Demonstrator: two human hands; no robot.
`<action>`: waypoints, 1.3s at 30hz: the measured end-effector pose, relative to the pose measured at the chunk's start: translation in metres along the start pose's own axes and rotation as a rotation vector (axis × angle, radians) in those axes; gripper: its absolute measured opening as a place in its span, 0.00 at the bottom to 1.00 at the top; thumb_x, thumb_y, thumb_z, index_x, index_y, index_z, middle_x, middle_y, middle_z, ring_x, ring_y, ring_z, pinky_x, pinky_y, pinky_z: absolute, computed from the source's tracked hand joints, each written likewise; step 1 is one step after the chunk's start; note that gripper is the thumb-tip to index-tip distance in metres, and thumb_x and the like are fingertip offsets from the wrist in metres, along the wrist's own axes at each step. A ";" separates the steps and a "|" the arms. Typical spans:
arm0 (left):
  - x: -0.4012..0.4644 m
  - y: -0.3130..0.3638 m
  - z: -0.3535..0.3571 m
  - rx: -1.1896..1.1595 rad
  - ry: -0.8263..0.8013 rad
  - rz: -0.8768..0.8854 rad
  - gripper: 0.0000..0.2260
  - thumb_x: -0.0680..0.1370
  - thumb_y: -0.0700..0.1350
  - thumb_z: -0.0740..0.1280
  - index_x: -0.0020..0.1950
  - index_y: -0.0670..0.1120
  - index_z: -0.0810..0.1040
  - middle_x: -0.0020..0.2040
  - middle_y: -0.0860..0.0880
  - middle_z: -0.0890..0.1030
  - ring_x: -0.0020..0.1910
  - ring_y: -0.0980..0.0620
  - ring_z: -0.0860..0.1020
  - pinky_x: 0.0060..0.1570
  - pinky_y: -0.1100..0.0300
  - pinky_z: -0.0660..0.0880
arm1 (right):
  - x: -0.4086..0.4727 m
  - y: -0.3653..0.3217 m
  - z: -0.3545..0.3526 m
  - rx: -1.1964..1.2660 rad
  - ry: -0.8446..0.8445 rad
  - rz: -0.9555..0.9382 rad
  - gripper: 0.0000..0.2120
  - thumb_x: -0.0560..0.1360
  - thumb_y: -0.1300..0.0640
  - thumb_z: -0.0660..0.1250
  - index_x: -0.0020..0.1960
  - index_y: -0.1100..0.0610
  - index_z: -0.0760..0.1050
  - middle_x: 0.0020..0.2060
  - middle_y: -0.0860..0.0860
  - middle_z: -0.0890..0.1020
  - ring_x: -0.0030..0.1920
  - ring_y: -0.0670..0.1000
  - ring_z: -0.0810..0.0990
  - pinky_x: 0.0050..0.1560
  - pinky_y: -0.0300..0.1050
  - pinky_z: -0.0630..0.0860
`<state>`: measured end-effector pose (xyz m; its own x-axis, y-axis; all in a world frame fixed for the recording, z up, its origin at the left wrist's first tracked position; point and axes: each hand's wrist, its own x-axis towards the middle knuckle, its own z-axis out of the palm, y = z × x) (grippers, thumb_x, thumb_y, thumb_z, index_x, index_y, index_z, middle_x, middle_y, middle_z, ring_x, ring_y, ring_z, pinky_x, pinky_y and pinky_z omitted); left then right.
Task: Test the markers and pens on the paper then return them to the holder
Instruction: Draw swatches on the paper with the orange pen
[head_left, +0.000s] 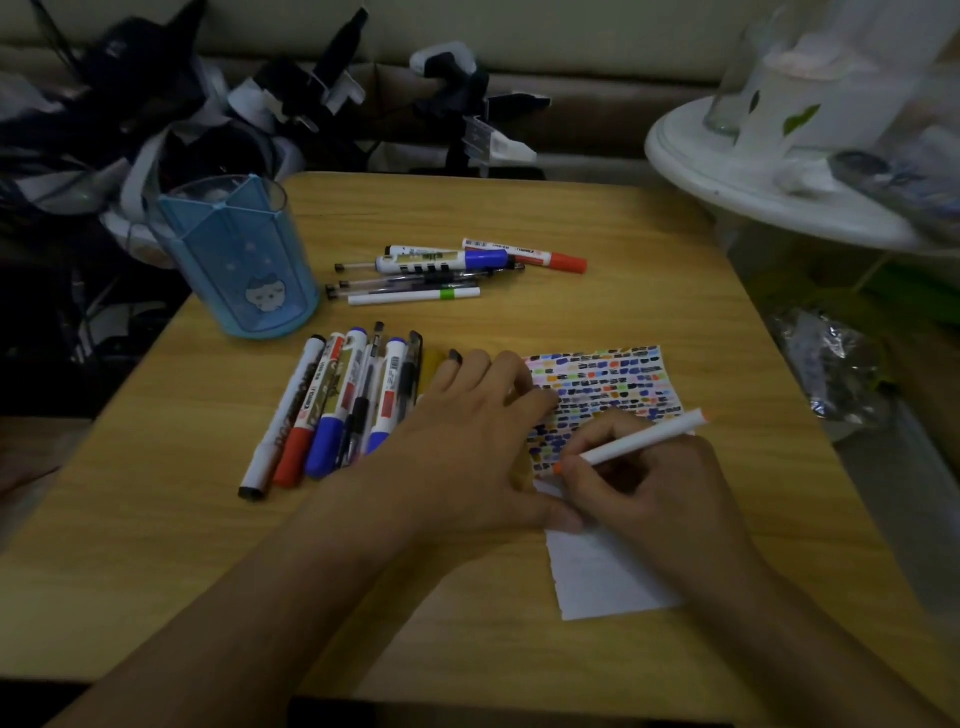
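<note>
Paper (608, 566), a thin white sheet with a ragged torn lower-left edge, is lying flat on the smooth, pale wood-grain table (597, 234). Its upper half is carrying dense rows of small colored dashes; its lower part is showing plain white. The right hand (649, 483) is pinching a slim white pen (631, 441) with an orange tip, fingers curled round the barrel, and the tip is sitting at the paper's left edge, though whether it is touching cannot be told. The left hand (478, 436) is lying flat with fingers spread and straight, pressing down across the paper's left margin and the table beside it.

Just left of that hand, a fan of markers (332, 410) is resting on the table: chunky cylindrical white barrels with glossy red, blue and black caps, mixed with thinner clear-bodied pens. Farther back, a second cluster (441, 270) is lying sideways, including a blue-capped and a red-capped marker, several slim clear pens and a narrow white pen with a green band. The holder (234, 260), a translucent blue plastic cup with faceted walls and a cartoon face printed low on its front, is standing upright at the table's back-left corner, near both groups but touching neither.

At the right, a round white tray (727, 176) is bearing glassy, blurred containers.
</note>
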<state>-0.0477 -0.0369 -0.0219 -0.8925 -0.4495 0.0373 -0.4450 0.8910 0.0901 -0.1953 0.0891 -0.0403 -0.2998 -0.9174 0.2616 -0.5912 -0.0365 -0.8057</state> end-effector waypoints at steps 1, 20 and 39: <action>0.000 0.000 0.000 0.002 0.000 0.002 0.44 0.66 0.81 0.56 0.74 0.55 0.64 0.65 0.51 0.63 0.61 0.50 0.61 0.61 0.53 0.61 | 0.000 0.000 0.000 0.004 0.001 -0.004 0.01 0.71 0.51 0.71 0.42 0.47 0.80 0.33 0.44 0.82 0.35 0.46 0.82 0.33 0.40 0.78; 0.000 0.000 0.000 0.009 -0.007 0.002 0.44 0.66 0.81 0.56 0.75 0.55 0.63 0.66 0.51 0.63 0.62 0.51 0.61 0.63 0.53 0.62 | -0.001 -0.003 -0.001 -0.042 0.035 0.001 0.08 0.72 0.63 0.74 0.41 0.50 0.81 0.32 0.43 0.82 0.34 0.44 0.81 0.31 0.33 0.74; 0.003 -0.003 -0.011 -0.019 -0.163 -0.027 0.48 0.66 0.79 0.58 0.80 0.58 0.52 0.71 0.53 0.59 0.66 0.51 0.58 0.66 0.53 0.58 | 0.001 -0.004 -0.025 0.225 0.141 0.217 0.02 0.76 0.61 0.71 0.46 0.55 0.79 0.36 0.50 0.85 0.37 0.49 0.85 0.40 0.42 0.82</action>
<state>-0.0487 -0.0414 -0.0115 -0.8811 -0.4557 -0.1267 -0.4689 0.8767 0.1075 -0.2121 0.0981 -0.0228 -0.5100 -0.8504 0.1294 -0.3270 0.0525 -0.9436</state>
